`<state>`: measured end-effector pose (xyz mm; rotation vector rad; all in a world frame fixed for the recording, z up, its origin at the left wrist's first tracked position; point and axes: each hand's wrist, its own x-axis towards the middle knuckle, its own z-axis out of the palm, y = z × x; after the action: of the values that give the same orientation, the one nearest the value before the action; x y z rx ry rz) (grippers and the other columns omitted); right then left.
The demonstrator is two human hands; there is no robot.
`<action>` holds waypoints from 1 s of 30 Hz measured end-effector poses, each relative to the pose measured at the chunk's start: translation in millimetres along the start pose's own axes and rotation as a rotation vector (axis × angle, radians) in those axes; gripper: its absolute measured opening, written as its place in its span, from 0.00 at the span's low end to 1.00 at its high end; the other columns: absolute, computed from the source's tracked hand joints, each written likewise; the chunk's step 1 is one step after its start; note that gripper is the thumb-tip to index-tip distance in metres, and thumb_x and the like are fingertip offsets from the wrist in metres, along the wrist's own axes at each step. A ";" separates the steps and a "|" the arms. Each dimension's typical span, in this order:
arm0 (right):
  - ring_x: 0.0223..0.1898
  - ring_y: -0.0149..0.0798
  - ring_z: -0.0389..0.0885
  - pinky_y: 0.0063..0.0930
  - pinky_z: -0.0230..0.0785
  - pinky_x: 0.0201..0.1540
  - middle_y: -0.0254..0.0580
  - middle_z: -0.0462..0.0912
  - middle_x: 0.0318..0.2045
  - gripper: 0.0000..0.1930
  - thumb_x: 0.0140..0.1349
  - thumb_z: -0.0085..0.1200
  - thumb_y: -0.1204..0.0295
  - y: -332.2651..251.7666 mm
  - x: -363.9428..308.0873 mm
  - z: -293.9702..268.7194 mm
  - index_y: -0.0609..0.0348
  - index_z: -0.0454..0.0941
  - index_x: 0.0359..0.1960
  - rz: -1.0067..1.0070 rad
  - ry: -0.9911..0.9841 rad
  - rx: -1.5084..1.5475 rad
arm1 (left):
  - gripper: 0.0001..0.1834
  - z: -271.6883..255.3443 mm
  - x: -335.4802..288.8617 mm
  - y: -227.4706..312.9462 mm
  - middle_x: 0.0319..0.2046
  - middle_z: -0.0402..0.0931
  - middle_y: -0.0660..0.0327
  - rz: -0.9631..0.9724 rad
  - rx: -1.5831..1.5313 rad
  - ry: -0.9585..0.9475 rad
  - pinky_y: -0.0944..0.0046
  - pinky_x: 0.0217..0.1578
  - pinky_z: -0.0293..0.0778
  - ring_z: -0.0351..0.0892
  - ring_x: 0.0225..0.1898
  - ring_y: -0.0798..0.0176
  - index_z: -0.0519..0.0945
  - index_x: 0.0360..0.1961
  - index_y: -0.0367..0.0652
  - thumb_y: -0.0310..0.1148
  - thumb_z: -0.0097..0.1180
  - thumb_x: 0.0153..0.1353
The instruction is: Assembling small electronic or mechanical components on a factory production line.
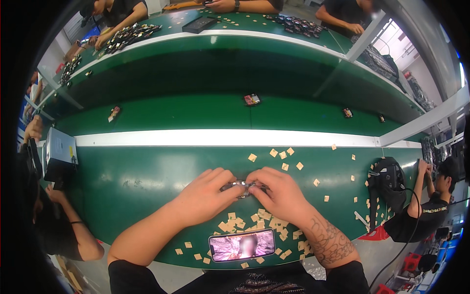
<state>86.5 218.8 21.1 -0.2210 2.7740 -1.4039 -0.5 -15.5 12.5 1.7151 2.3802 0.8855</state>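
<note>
Just above the phone, both my hands meet over a small dark electronic part with silvery pieces (243, 185). My left hand (208, 193) pinches its left side, the thumb pressed on it. At its other side my right hand (280, 195) grips it with thumb and bent fingers. The fingers cover much of the part, so its exact kind cannot be made out. Nearer me lies a phone (242, 245) with a lit screen, flat on the green tabletop (137, 171). Small tan squares (236, 223) are scattered around the phone, some near my right wrist.
A white rail (220, 137) runs across behind my hands. Beyond it, small circuit-board parts (252, 100) sit spaced out on a green belt (196, 110). A grey box (60, 153) stands left, a black bag (389, 179) right. Co-workers sit at both sides and across.
</note>
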 end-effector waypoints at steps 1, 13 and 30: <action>0.37 0.48 0.88 0.40 0.79 0.39 0.42 0.83 0.39 0.09 0.69 0.63 0.73 0.1 -0.3 -0.2 0.52 0.81 0.50 -0.001 0.001 0.000 | 0.16 0.9 -0.9 -0.5 0.44 0.73 0.59 0.003 0.011 0.008 0.52 0.49 0.76 0.77 0.47 0.52 0.84 0.53 0.48 0.31 0.67 0.63; 0.39 0.42 0.89 0.34 0.81 0.43 0.45 0.86 0.43 0.12 0.69 0.63 0.80 6.6 -1.6 -15.6 0.60 0.84 0.53 -0.006 -0.105 0.100 | 0.18 -0.3 -3.6 0.8 0.43 0.74 0.60 0.067 0.136 0.015 0.55 0.47 0.76 0.78 0.48 0.55 0.84 0.53 0.48 0.30 0.61 0.62; 0.39 0.55 0.87 0.44 0.81 0.41 0.46 0.85 0.44 0.12 0.69 0.62 0.77 -2.2 -7.1 13.2 0.60 0.84 0.53 -0.047 0.063 -0.004 | 0.16 0.8 -1.1 1.5 0.45 0.76 0.59 -0.009 0.044 0.020 0.52 0.49 0.79 0.80 0.47 0.50 0.83 0.50 0.46 0.32 0.72 0.61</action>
<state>94.9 208.0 14.8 -0.2487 2.8408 -1.4398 1.5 -15.8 12.3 1.7181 2.4361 0.8596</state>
